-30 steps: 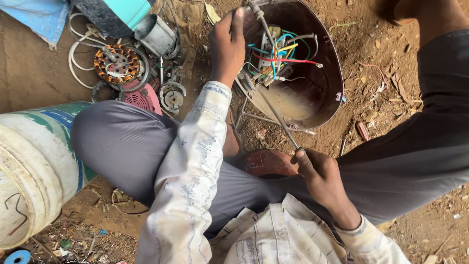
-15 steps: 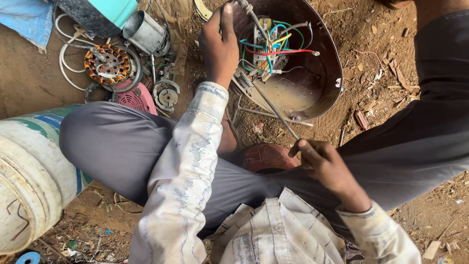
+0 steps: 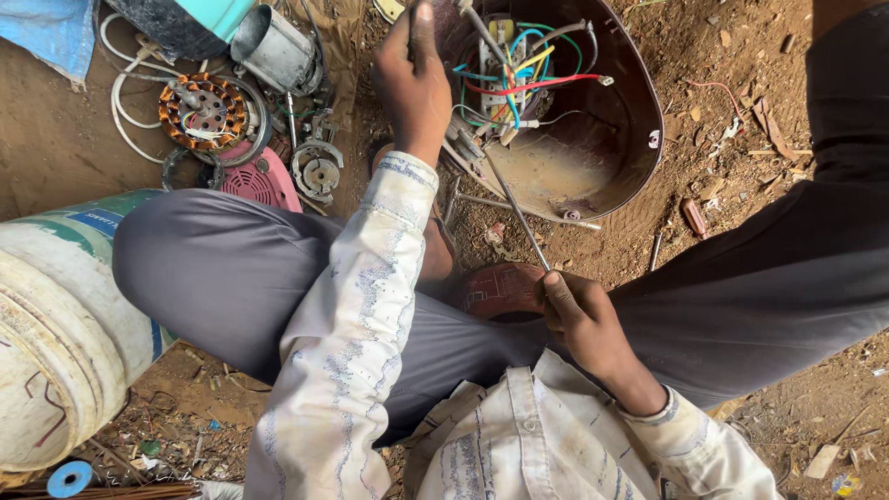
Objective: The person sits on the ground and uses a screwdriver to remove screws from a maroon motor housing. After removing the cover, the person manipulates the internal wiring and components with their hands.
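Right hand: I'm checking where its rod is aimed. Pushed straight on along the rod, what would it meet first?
Probably the wire bundle inside the brown shell; the right hand aims the rod there, though depth is unclear.

A brown bowl-shaped metal casing (image 3: 593,139), filled with coloured wires (image 3: 514,74), was gripped at its rim by the left hand (image 3: 417,88), while a thin metal rod (image 3: 519,213) reaching into the casing was held by the right hand (image 3: 583,319). A copper-wound motor stator (image 3: 204,111), a white cable (image 3: 120,102) and a white plastic drum (image 3: 56,324) were seen on the dirt ground (image 3: 732,102).
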